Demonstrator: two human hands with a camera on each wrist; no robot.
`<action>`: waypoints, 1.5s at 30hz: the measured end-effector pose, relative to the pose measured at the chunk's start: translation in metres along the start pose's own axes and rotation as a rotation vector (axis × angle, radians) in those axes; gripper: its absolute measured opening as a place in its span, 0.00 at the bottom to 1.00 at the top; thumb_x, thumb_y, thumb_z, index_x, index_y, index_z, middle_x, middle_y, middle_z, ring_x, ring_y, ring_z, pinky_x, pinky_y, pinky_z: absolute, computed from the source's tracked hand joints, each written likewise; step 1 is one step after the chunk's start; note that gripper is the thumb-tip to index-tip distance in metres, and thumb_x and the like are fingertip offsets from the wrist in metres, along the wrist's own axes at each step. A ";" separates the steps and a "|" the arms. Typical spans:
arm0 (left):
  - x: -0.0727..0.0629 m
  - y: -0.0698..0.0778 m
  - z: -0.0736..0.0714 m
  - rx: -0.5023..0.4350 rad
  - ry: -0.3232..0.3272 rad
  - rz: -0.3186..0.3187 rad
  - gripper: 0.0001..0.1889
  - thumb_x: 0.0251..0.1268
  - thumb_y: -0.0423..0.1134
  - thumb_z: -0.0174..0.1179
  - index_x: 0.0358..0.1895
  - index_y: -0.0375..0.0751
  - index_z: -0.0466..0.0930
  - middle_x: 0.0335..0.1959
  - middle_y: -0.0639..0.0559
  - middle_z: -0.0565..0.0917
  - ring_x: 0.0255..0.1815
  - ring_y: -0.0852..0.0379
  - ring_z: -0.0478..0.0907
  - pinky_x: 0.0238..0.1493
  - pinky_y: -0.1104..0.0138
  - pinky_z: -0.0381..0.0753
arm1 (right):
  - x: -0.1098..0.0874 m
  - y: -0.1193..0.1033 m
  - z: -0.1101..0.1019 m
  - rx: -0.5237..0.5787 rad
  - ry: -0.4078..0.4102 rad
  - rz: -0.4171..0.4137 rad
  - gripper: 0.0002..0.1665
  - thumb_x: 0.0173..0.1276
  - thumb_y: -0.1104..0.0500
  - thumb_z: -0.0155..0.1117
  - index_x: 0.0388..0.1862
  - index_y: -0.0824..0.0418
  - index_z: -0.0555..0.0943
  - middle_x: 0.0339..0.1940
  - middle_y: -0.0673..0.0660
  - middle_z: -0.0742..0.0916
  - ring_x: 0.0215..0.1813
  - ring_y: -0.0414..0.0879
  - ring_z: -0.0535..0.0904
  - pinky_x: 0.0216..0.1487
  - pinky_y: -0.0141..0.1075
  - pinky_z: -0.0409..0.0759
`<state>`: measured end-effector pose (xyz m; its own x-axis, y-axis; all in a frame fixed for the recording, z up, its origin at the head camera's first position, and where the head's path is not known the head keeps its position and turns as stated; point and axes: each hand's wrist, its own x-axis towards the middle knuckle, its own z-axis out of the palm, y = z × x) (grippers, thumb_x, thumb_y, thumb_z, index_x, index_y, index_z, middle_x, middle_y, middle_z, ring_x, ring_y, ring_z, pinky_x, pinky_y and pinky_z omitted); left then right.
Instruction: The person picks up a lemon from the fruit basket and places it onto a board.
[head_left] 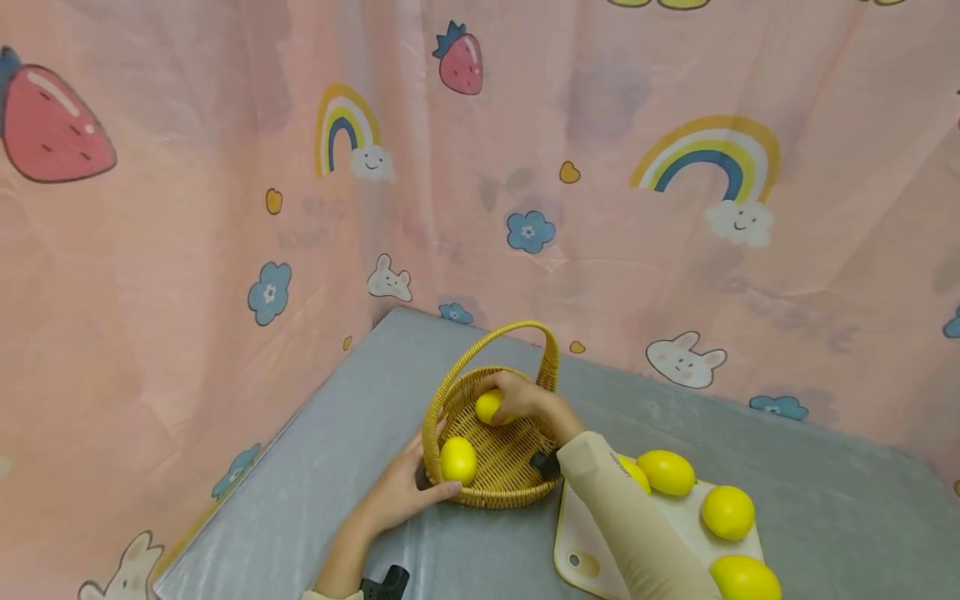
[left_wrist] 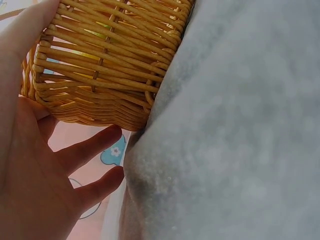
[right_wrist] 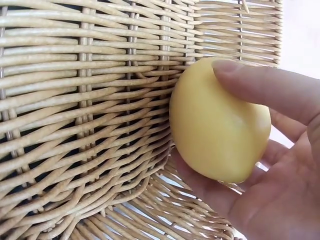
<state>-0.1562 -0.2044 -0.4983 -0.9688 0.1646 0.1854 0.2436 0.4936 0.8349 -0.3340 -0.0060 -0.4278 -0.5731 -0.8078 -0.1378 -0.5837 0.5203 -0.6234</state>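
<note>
We see the right hand (head_left: 517,398) cupping a yellow lemon (head_left: 489,407) low inside the wicker basket (head_left: 525,483), thumb and fingers curled around its middle. We judge it light, smooth and firm, best gripped across its girth. The left hand (head_left: 401,492) braces the basket's near-left wall, fingers straight. A second lemon (head_left: 458,460) lies inside; three more lemons (head_left: 666,472) rest on the cutting board (head_left: 581,554) at right. The arched handle (head_left: 510,333) crowds the reach.
</note>
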 end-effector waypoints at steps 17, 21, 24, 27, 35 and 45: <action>-0.001 0.000 0.006 -0.025 0.015 0.013 0.48 0.61 0.51 0.70 0.80 0.46 0.52 0.81 0.59 0.48 0.79 0.51 0.46 0.74 0.42 0.51 | -0.018 -0.017 -0.018 0.105 0.035 -0.111 0.30 0.60 0.71 0.70 0.64 0.69 0.77 0.62 0.65 0.80 0.50 0.51 0.78 0.47 0.38 0.80; -0.003 0.002 0.009 -0.032 0.005 0.006 0.48 0.61 0.51 0.70 0.80 0.46 0.52 0.81 0.59 0.47 0.80 0.51 0.45 0.74 0.42 0.50 | -0.034 -0.023 -0.022 0.109 0.045 -0.091 0.30 0.62 0.68 0.71 0.64 0.66 0.77 0.63 0.64 0.80 0.53 0.51 0.77 0.49 0.38 0.80; -0.004 0.003 0.010 -0.028 0.005 -0.002 0.48 0.62 0.51 0.70 0.81 0.47 0.51 0.82 0.59 0.46 0.80 0.50 0.44 0.73 0.40 0.50 | -0.047 -0.027 -0.027 0.091 0.059 -0.110 0.29 0.62 0.66 0.73 0.63 0.66 0.79 0.63 0.64 0.80 0.55 0.52 0.77 0.50 0.38 0.79; -0.004 0.003 0.009 -0.027 0.016 0.006 0.48 0.62 0.50 0.70 0.80 0.47 0.51 0.82 0.60 0.46 0.80 0.49 0.44 0.72 0.38 0.51 | -0.063 -0.030 -0.034 0.082 0.075 -0.164 0.28 0.62 0.65 0.73 0.61 0.67 0.79 0.63 0.65 0.80 0.57 0.53 0.77 0.51 0.37 0.79; -0.001 0.007 0.006 -0.016 0.037 0.058 0.48 0.62 0.51 0.69 0.80 0.42 0.52 0.82 0.56 0.46 0.80 0.44 0.45 0.71 0.35 0.51 | -0.123 -0.028 -0.057 0.152 0.151 -0.179 0.29 0.62 0.64 0.73 0.62 0.64 0.79 0.61 0.61 0.81 0.57 0.54 0.77 0.53 0.41 0.80; -0.009 0.014 0.008 -0.014 0.031 0.046 0.47 0.62 0.49 0.70 0.79 0.39 0.53 0.82 0.56 0.46 0.80 0.42 0.44 0.70 0.34 0.50 | -0.224 0.019 -0.043 0.083 0.190 -0.065 0.28 0.62 0.59 0.74 0.61 0.63 0.80 0.58 0.58 0.83 0.61 0.59 0.75 0.57 0.49 0.77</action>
<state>-0.1441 -0.1920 -0.4922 -0.9574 0.1606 0.2398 0.2879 0.4740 0.8321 -0.2420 0.1966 -0.3756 -0.6388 -0.7679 0.0472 -0.5778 0.4383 -0.6885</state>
